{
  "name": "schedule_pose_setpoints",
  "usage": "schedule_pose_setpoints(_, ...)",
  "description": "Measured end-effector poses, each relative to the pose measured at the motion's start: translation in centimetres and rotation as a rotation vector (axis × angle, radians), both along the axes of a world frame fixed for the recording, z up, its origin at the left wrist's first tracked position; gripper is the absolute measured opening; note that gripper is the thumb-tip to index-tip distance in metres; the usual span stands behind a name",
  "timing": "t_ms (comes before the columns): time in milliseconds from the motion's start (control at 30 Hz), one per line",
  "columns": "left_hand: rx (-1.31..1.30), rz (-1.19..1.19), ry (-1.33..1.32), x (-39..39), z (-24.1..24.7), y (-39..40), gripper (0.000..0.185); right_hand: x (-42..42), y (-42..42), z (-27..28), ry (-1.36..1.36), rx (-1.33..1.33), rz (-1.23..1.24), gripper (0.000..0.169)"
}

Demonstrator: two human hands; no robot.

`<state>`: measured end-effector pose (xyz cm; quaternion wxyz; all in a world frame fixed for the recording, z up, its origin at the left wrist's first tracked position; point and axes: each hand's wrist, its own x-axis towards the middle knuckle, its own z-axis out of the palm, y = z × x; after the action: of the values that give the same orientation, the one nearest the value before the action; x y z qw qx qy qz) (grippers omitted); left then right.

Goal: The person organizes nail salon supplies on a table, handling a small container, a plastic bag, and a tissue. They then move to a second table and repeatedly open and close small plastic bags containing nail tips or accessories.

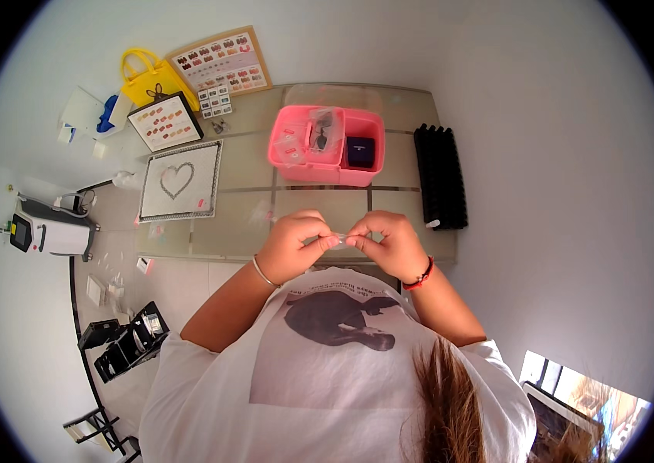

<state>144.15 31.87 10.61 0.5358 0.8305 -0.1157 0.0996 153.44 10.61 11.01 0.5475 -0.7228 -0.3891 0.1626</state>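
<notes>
Just above the table's near edge, my left hand (298, 238) and my right hand (389, 240) meet fingertip to fingertip. Between them they pinch a small clear piece, apparently plastic (341, 238); the fingers hide most of it. Beyond the hands stands a pink plastic storage box (322, 175). Small clear plastic bags (290, 151) lie on the left part of its top, one with a dark item (321, 139) inside. In the box's right compartment sits a dark blue box (360, 151). A clear lid (333, 92) shows behind the pink box.
A glass-topped table (246, 202) bears a heart-patterned board (178, 180), framed sample charts (166, 122), a yellow bag (153, 78) and small white boxes (215, 102) at left. At right lies a black ridged object (441, 176). A wheeled machine (52, 226) stands on the floor.
</notes>
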Motion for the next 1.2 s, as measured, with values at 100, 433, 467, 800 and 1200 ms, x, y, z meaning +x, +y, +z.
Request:
schedule_pose_setpoints(100,0.009,0.039,0.017,-0.3,-0.7,0.3,0.011,0.0,0.1,-0.8,0.111,0.009,0.046,0.011)
schedule_pose_setpoints(433,-0.106,0.049,0.587,-3.3,-3.7,0.6,0.039,0.7,1.8,-4.2,0.370,0.077,0.289,0.006)
schedule_pose_setpoints(467,-0.186,0.084,0.562,-3.8,-4.5,0.5,0.037,0.7,2.1,-4.5,0.459,0.064,0.298,0.006)
schedule_pose_setpoints(800,-0.144,0.461,0.728,-9.5,-8.9,0.3,0.017,2.3,3.6,-13.2,0.444,-0.165,0.300,0.008)
schedule_pose_setpoints(1200,-0.448,0.720,0.811,-18.5,-14.4,6.2,0.021,9.0,0.7,-27.9,0.813,-0.298,-0.112,0.025)
